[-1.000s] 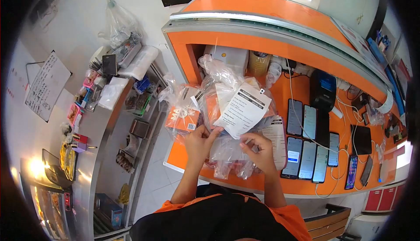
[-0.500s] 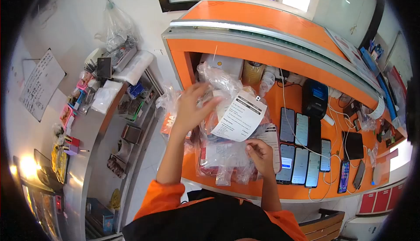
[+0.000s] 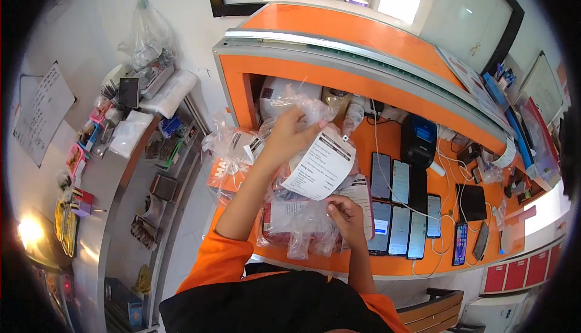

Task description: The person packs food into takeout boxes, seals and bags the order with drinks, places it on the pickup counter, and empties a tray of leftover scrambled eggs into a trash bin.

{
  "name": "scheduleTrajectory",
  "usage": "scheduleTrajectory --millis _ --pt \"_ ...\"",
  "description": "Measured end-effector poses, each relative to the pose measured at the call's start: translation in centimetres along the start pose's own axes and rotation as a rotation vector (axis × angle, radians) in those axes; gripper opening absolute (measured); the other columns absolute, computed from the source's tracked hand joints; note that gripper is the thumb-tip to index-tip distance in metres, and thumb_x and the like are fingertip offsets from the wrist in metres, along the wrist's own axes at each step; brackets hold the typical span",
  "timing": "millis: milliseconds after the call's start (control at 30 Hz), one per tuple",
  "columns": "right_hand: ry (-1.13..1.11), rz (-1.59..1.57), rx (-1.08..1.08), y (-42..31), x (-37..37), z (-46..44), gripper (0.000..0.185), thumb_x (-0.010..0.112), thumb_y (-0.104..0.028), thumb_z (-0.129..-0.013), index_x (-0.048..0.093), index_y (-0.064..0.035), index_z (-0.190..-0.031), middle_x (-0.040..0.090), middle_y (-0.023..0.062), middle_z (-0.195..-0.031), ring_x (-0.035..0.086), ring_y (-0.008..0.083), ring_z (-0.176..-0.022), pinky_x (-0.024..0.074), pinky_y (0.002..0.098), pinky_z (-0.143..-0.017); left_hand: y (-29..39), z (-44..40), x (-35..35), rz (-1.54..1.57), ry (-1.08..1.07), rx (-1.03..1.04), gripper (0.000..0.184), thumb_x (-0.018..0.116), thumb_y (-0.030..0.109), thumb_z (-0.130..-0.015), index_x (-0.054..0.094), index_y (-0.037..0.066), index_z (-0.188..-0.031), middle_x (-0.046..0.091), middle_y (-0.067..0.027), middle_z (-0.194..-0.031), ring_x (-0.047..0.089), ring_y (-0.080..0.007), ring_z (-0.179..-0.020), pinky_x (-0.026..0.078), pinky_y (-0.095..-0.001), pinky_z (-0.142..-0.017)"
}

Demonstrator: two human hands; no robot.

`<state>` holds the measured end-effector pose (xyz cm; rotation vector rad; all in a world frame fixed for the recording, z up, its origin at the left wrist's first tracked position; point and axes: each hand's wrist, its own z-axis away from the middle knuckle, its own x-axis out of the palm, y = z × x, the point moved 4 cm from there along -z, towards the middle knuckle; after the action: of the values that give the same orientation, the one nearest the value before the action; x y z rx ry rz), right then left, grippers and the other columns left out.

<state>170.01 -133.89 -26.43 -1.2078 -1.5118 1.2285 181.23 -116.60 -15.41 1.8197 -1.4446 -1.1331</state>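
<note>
A white printed receipt (image 3: pixel 321 166) lies slanted against a clear plastic bag (image 3: pixel 307 108) on the orange counter. My left hand (image 3: pixel 292 136) is closed on the gathered top of that bag, its thumb by the receipt's upper edge. My right hand (image 3: pixel 347 217) is curled with thumb and fingertips together, close to the receipt's lower corner; what it pinches, if anything, is hidden. Beneath the right hand lies a red-edged package in clear plastic (image 3: pixel 290 221), with another printed slip (image 3: pixel 357 194) beside it. An orange box in clear plastic (image 3: pixel 227 173) stands left of my left forearm.
Several phones (image 3: pixel 399 182) lie in rows on the counter (image 3: pixel 339 264) to the right, with white cables across them. A black printer (image 3: pixel 419 139) stands behind. The raised orange shelf (image 3: pixel 339 21) overhangs the back. A cluttered side shelf (image 3: pixel 130 169) is at left.
My left hand has moved from above the bag onto its gathered top and closed there. The receipt tilts slightly more. My right hand stays near the receipt's lower corner. The view has shifted slightly.
</note>
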Motion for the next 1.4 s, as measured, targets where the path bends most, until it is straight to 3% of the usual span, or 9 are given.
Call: scheduleTrajectory --millis 133,367,467,533,567,633,767,967,1400 --pt "0.04 0.078 -0.08 -0.9 0.1 0.0 0.014 0.054 -0.006 -0.079 0.055 0.0008 -0.091 0.054 0.0042 -0.071 0.049 0.0093 -0.063 0.0396 0.0208 -0.057 2.0 1.5 -2.6 -0.12 -0.036 -0.063 0.029 0.059 0.02 -0.075 0.056 -0.004 -0.092 0.057 -0.0151 -0.084 0.056 -0.0239 -0.078 0.042 -0.0306 -0.07" --pt "0.407 0.589 -0.857 -3.3 -0.7 4.1 0.013 0.047 -0.012 -0.077 0.052 -0.0013 -0.083 0.052 0.0119 -0.079 0.049 0.0287 -0.073 0.0377 0.0401 -0.067 0.4 19.6 -8.9 -0.147 0.743 -0.017 0.01 0.05 0.002 -0.079 0.05 -0.002 -0.088 0.052 -0.0092 -0.083 0.05 -0.0144 -0.08 0.039 -0.0249 -0.074" --pt "0.322 0.842 -0.924 -3.8 -0.5 7.2 0.018 0.043 -0.019 -0.078 0.047 -0.002 -0.073 0.046 0.0129 -0.075 0.043 0.0252 -0.073 0.0349 0.0366 -0.065 -1.2 32.8 -7.9 -0.438 0.577 -0.483 0.006 0.049 0.003 -0.079 0.047 -0.001 -0.083 0.051 -0.0105 -0.07 0.05 -0.0189 -0.064 0.039 -0.0279 -0.058" --pt "0.086 0.673 -1.089 -5.1 0.9 8.2 0.011 0.048 -0.02 -0.077 0.046 -0.0086 -0.079 0.047 0.0045 -0.078 0.043 0.02 -0.076 0.0367 0.033 -0.064 -1.1 44.8 -5.1 -0.626 0.155 -0.932 0.019 0.044 0.02 -0.082 0.051 0.003 -0.081 0.055 -0.0192 -0.071 0.054 -0.0365 -0.063 0.042 -0.0441 -0.056" --pt "-0.117 0.627 -1.116 -5.4 0.8 8.8 0.014 0.052 -0.02 -0.076 0.048 -0.0127 -0.087 0.048 0.0011 -0.085 0.043 0.0187 -0.08 0.0383 0.0313 -0.065 1.1 50.0 -3.2 -0.675 -0.241 -1.361 0.026 0.041 0.026 -0.083 0.052 0.003 -0.085 0.057 -0.0208 -0.08 0.055 -0.0386 -0.071 0.042 -0.0501 -0.063" --pt "-0.314 0.471 -1.156 -5.6 1.8 9.5 0.021 0.058 -0.019 -0.076 0.05 -0.0182 -0.095 0.05 -0.0038 -0.092 0.044 0.0155 -0.084 0.0401 0.0269 -0.063 2.0 65.4 2.2 -0.358 -0.582 -1.612 0.03 0.043 0.028 -0.082 0.053 0.002 -0.093 0.057 -0.0204 -0.088 0.057 -0.0343 -0.08 0.043 -0.0461 -0.072" --pt "-0.389 0.121 -1.165 -5.9 7.4 9.7 0.019 0.059 -0.016 -0.076 0.052 -0.0212 -0.093 0.053 -0.0067 -0.087 0.045 0.0112 -0.081 0.0405 0.0202 -0.06 7.1 76.4 7.0 0.011 -0.255 -2.061 0.03 0.043 0.028 -0.082 0.052 0.002 -0.094 0.057 -0.0198 -0.089 0.056 -0.0334 -0.08 0.043 -0.0451 -0.073" --pt "-0.75 -0.187 -1.052 -7.2 14.4 11.2 0.017 0.06 -0.011 -0.072 0.051 -0.0155 -0.086 0.055 -0.0021 -0.079 0.05 0.0138 -0.072 0.0415 0.0225 -0.056 5.0 76.2 8.6 0.181 0.458 -2.004 0.03 0.044 0.027 -0.081 0.052 0.001 -0.095 0.057 -0.0189 -0.09 0.056 -0.032 -0.082 0.043 -0.0438 -0.073" --pt "-0.906 -0.124 -0.937 -3.8 28.8 13.0 0.018 0.057 0.002 -0.062 0.059 -0.0051 -0.078 0.055 0.0026 -0.072 0.053 0.0161 -0.062 0.0401 0.0261 -0.051 -0.9 76.5 0.2 0.339 0.789 -1.788 0.031 0.046 0.025 -0.08 0.052 0.001 -0.098 0.057 -0.017 -0.093 0.055 -0.0289 -0.084 0.042 -0.0408 -0.075"
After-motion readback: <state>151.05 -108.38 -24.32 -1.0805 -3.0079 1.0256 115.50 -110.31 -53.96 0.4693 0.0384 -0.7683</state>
